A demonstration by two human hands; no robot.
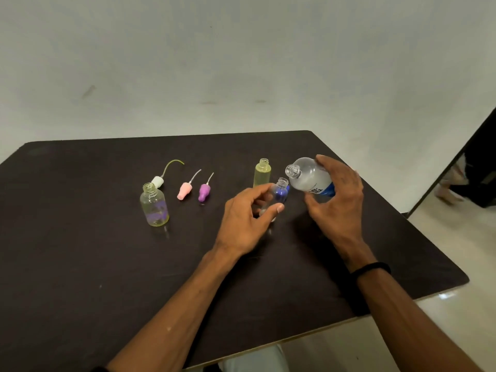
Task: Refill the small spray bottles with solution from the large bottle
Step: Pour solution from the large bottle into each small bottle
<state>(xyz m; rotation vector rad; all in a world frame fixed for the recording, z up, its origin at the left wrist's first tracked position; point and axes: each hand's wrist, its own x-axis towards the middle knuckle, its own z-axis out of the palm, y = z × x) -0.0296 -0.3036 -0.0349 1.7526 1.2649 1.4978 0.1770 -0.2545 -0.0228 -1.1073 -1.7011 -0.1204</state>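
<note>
Right hand grips the big bottle, tilted, mouth just beside the small bottle that the left hand holds on the table

Left hand and right hand each curl in a grip.

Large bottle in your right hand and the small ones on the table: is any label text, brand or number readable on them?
large bottle, held tilted by the right hand: blue label with a few dark letters on a white patch, mostly hidden by the fingers and too blurred to read.
small bottle held by the left hand: no text visible.
yellowish bottle and bottle with purple print: no readable text.
spray caps: none.
</note>
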